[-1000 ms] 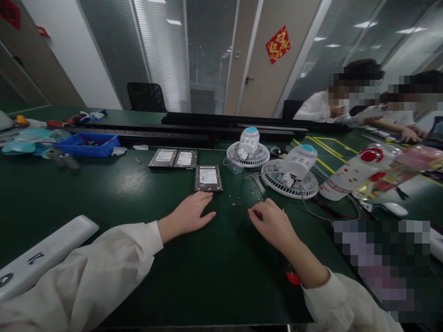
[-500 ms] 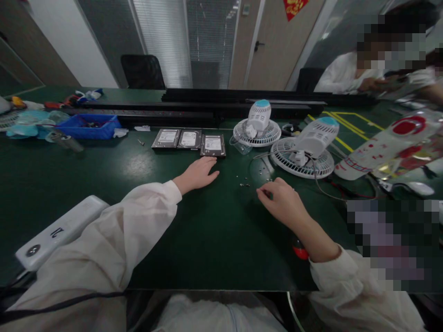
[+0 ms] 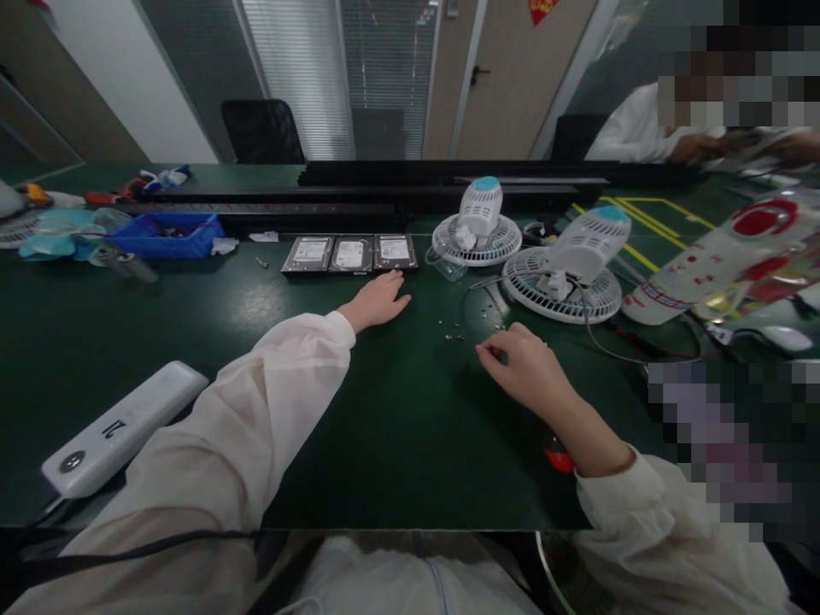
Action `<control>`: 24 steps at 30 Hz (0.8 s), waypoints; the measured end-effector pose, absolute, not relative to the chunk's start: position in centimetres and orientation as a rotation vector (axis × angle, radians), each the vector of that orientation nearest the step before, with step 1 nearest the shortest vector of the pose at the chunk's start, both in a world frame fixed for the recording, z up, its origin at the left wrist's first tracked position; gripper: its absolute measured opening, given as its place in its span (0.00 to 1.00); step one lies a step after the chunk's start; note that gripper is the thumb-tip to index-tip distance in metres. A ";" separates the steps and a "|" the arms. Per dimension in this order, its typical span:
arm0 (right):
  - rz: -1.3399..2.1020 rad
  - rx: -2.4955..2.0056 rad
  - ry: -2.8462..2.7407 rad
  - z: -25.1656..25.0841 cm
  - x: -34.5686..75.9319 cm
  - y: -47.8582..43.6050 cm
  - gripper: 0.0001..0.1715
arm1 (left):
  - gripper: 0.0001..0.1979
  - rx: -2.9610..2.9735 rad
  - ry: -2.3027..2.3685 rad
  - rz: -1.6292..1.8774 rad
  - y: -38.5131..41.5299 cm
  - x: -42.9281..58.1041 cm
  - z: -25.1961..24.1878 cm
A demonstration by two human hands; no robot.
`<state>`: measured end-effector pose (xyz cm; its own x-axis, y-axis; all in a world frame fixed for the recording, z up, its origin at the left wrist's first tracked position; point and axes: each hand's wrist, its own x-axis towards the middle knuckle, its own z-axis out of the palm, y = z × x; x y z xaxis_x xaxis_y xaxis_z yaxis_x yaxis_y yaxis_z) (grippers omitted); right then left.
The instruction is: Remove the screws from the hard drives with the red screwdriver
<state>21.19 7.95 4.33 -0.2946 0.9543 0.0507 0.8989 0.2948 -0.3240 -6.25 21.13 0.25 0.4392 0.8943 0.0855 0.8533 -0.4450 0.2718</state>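
Three hard drives lie side by side in a row, labels up, near the middle of the green table. My left hand is flat with its fingers stretched out. Its fingertips are at the front edge of the rightmost hard drive; whether they touch it I cannot tell. My right hand is curled, thumb and forefinger close together, beside several small screws. Anything inside its grip is hidden. Under my right wrist shows part of a red and black object.
Two white fan heads lie face down at the right, with a cable. Further right is a white patterned bottle. A power strip and a blue bin are at left. Black rails cross the back. A co-worker sits far right.
The rightmost hard drive has moved away from me, into line with the other two, and my left hand has moved slightly forward. My right hand has kept its pose.
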 end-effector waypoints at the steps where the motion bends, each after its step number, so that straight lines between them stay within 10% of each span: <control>1: 0.351 -1.702 -2.330 4.3 21.2 7.9 0.15 | 0.29 2.492 1.534 0.326 20.9 -6.3 0.5; 15: 0.350 -1.632 -2.402 4.0 21.3 7.7 0.15 | 0.10 2.302 0.425 0.923 2.7 -6.1 12.8; 24: 0.404 -1.642 -2.373 4.3 21.4 7.8 0.13 | 0.23 2.780 1.770 0.331 13.1 -10.1 6.2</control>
